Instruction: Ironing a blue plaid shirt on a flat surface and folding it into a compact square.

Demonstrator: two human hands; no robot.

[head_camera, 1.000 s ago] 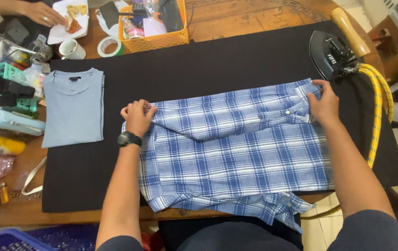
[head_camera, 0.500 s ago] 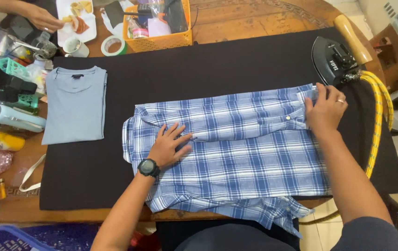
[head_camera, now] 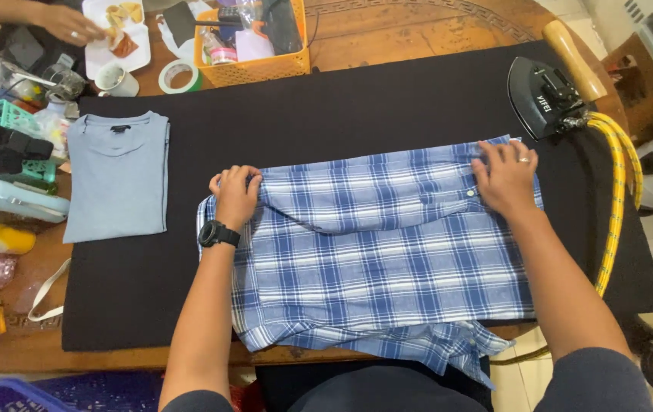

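Centre of the black mat (head_camera: 387, 99): blue-white plaid shirt (head_camera: 387, 259), folded flat, lower edge hanging off the table at 6 o'clock. Left hand (head_camera: 235, 194) at the shirt's 10 o'clock corner, fingers curled shut, pinching a fold of fabric. Right hand (head_camera: 506, 179) at the 2 o'clock corner, fingers spread, pressing flat on the cloth, gripping nothing. Half a second ago the left hand lay open and flat further in on the shirt; now it's back at the corner, bunched on fabric. Right hand barely moved. Folded grey t-shirt (head_camera: 116, 179) at 9 o'clock of the plaid shirt. Black iron (head_camera: 544, 99) at 2 o'clock, yellow cord (head_camera: 616, 198) trailing down. Orange basket (head_camera: 254, 46) at 12 o'clock, tape roll (head_camera: 177, 75) beside it. Another person's hand (head_camera: 70, 23) at 11 o'clock near a white plate.
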